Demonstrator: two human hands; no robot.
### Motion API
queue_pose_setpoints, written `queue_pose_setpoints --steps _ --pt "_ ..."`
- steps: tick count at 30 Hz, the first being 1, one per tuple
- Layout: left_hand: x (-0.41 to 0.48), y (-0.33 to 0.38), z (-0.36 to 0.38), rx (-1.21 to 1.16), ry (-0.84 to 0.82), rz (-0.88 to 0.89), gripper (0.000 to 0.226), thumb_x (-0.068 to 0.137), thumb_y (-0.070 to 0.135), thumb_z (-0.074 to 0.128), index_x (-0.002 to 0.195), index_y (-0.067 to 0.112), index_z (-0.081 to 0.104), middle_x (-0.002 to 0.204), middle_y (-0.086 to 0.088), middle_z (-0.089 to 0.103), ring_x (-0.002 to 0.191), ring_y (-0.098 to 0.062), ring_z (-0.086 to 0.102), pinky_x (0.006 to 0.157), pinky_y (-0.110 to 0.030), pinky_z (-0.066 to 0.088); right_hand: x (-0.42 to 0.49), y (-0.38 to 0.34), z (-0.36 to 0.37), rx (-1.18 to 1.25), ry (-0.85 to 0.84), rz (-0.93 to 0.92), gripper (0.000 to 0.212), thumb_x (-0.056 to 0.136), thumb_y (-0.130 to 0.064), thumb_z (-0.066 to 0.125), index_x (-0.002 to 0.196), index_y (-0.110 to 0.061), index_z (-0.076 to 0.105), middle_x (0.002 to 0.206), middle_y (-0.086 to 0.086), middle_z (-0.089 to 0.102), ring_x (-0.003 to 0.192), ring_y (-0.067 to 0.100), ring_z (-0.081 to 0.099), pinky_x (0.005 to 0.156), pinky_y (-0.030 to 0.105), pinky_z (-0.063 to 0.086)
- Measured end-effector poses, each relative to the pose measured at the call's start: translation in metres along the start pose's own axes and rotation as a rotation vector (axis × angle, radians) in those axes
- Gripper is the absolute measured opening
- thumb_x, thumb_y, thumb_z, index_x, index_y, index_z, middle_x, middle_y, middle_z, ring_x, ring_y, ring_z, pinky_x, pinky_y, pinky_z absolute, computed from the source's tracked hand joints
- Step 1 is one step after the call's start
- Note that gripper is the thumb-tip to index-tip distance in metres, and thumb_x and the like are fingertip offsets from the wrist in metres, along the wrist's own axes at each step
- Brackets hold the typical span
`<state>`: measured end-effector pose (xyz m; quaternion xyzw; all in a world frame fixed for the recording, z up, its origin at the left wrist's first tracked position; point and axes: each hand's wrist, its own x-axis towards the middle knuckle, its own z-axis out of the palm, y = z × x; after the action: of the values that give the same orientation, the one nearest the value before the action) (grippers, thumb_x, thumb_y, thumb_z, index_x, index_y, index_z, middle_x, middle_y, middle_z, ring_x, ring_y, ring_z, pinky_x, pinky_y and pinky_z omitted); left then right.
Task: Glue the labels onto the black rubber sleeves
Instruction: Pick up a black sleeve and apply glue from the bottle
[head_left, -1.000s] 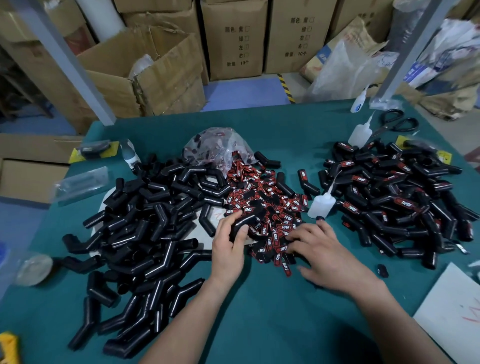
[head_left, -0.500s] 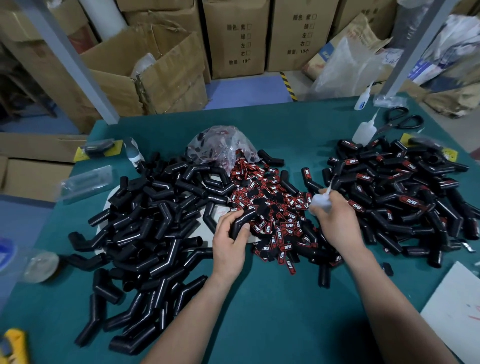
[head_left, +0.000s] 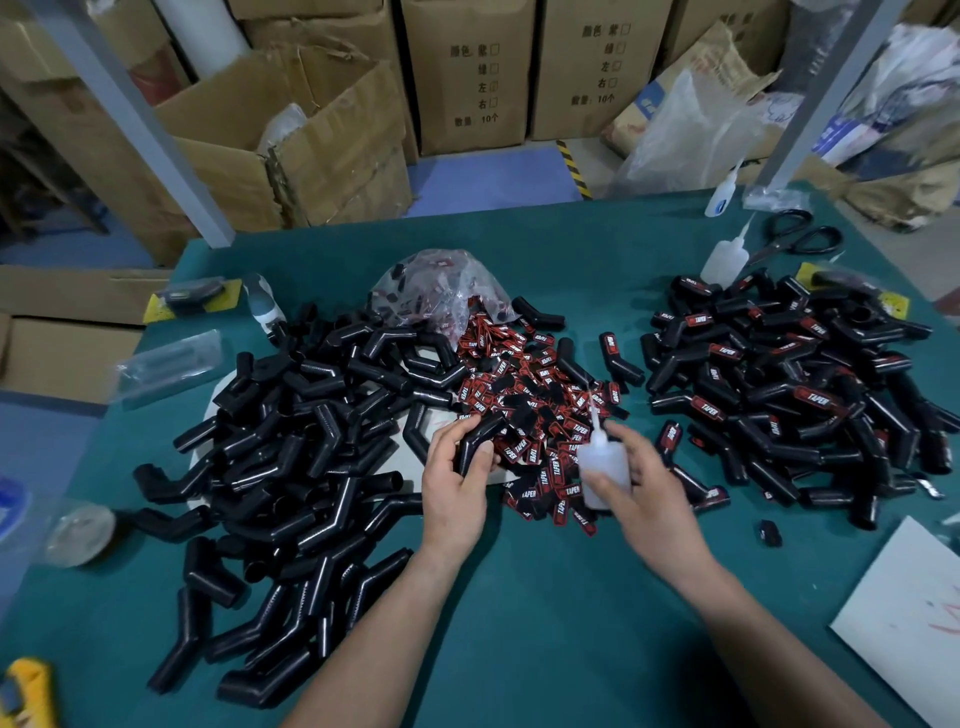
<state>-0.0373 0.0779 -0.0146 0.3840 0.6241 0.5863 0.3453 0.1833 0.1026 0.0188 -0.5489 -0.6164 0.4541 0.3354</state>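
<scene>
Through the head camera, my left hand (head_left: 457, 483) is curled round one bent black rubber sleeve (head_left: 480, 436), holding it at the near-left edge of the heap of red-and-black labels (head_left: 540, 405). My right hand (head_left: 649, 493) grips a small clear glue bottle (head_left: 605, 467), nozzle up and tipped away from me, over the heap's near-right side. The hands are near each other but apart.

The unlabelled sleeves (head_left: 311, 441) butt against the heap on the left. The labelled sleeves (head_left: 805, 389) lie to the right across a narrow green gap.

My open room is the green table (head_left: 545, 623) around my forearms, down to the near edge. A white sheet (head_left: 909, 634) overhangs the near-right corner. Scissors (head_left: 800, 236) and a second bottle (head_left: 724, 257) sit by the far-right edge.
</scene>
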Motion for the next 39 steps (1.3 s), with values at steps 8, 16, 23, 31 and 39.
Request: queue_pose_setpoints --steps 8,16,23,31,39 --pt "-0.002 0.001 0.001 -0.061 0.043 -0.041 0.036 0.091 0.025 0.074 0.12 0.047 0.067 0.126 0.015 0.07 0.124 -0.011 0.063 0.11 -0.045 0.05 0.05 -0.035 -0.008 0.153 0.279 -0.002 0.024 0.082 -0.037 0.078 0.103 -0.039 0.067 0.098 -0.018 0.072 0.084 0.005 0.068 0.074 0.024 0.055" --pt "-0.001 0.006 0.0 -0.033 0.138 0.123 0.052 0.091 0.004 0.077 0.112 0.052 0.072 0.121 0.019 0.065 0.122 -0.007 0.062 0.107 -0.017 0.045 0.008 -0.016 0.027 0.452 0.254 -0.18 0.03 0.084 -0.04 0.071 0.11 -0.043 0.058 0.09 0.001 0.067 0.069 0.02 0.065 0.063 0.032 0.054" --pt "-0.001 -0.002 0.002 -0.149 0.096 0.044 0.05 0.088 0.001 0.079 0.109 0.046 0.073 0.117 0.013 0.075 0.113 -0.009 0.07 0.1 -0.033 0.057 0.024 -0.021 0.014 1.002 0.346 -0.071 0.019 0.083 -0.007 0.064 0.092 -0.021 0.074 0.086 0.0 0.07 0.063 0.008 0.055 0.055 0.019 0.045" --pt "-0.003 0.001 0.0 -0.119 0.046 0.131 0.044 0.087 0.02 0.081 0.116 0.052 0.073 0.12 0.013 0.074 0.116 -0.009 0.069 0.098 -0.019 0.052 0.019 -0.031 0.009 0.913 0.438 -0.14 0.018 0.088 -0.013 0.06 0.091 -0.025 0.072 0.082 0.0 0.071 0.06 0.011 0.06 0.053 0.022 0.048" --pt "-0.008 0.006 -0.002 -0.054 0.049 0.258 0.049 0.083 0.02 0.083 0.114 0.057 0.072 0.114 0.021 0.075 0.105 -0.003 0.072 0.093 -0.014 0.053 0.005 -0.029 0.016 0.547 0.662 -0.286 0.009 0.079 -0.034 0.061 0.084 -0.035 0.068 0.073 -0.021 0.067 0.066 -0.003 0.061 0.057 0.015 0.049"
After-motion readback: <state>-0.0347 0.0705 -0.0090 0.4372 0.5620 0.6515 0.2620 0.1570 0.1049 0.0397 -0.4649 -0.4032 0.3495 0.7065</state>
